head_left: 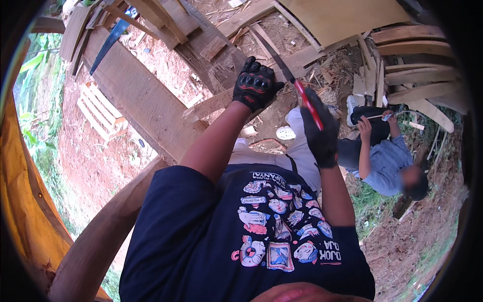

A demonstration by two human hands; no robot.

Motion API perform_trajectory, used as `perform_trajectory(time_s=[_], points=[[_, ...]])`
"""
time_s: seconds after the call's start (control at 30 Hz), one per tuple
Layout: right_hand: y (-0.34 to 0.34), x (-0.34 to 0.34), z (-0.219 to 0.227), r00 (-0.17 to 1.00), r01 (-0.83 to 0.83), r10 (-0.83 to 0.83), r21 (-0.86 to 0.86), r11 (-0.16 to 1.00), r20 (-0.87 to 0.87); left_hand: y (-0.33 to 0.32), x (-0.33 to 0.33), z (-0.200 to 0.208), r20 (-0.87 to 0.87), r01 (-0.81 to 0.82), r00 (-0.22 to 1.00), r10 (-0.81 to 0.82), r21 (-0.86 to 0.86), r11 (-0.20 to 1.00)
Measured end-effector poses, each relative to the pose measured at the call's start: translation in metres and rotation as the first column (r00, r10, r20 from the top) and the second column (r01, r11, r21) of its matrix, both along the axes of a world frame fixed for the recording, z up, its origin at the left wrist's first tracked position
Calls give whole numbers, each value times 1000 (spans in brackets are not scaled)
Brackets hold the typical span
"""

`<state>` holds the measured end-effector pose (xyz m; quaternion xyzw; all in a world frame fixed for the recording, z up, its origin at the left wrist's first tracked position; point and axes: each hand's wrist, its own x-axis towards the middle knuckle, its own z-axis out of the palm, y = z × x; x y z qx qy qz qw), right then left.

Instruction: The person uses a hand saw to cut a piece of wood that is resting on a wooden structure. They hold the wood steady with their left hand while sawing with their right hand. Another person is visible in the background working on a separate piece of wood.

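Chips of pale wood [326,75] litter the reddish ground [83,163] around one wide, rough brown plank [136,93], which lies slantwise ahead of the person I am watching, off to their left. Just right of that plank is the left hand [254,84], in a black glove with red trim and a hard knuckle guard. Its fingers are curled over; from here I can't tell whether they close on the narrow light-brown wooden strip [209,106] running beneath, whose near end overlaps the plank's right edge. Farther right of the plank, the right hand [321,133], also gloved in black, is wrapped round the red handle of a long, dark-bladed tool [301,90], its blade aimed forward and slightly left, apart from the plank.

Plenty crowds the spot. A long, tapering blue saw [108,46] lies over the plank's far end, beside jumbled brown boards [161,20]. A small brown wooden block [214,49] sits on a darker board [191,55] to the plank's right. Well right of the plank come a flat tan sheet [347,20], a stack of curved, rough-cut slabs [417,65], and a co-worker [382,173] in a blue shirt, holding a thin stick [376,117]. Left of the plank stands a pale slatted wooden crate [102,110]; by its near end, a thick brown post [108,221] hems in the person's left side.
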<state>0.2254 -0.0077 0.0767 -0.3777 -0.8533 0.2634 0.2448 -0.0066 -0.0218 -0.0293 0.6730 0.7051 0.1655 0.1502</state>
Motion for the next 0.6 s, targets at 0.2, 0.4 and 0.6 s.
perform_trajectory(time_s=[0.2, 0.4, 0.6], points=[[-97, 85, 135, 954, 124, -61, -200, 972, 294, -3, 2, -1, -37, 24, 999, -20, 93, 995], [-91, 75, 167, 921, 246, -135, -278, 929, 364, -1, 1, 6, 35, 44, 998, -44, -12, 999], [-19, 40, 80, 987, 67, -38, -190, 980, 154, 1, 1, -3, 21, -9, 1000, 7, 96, 995]])
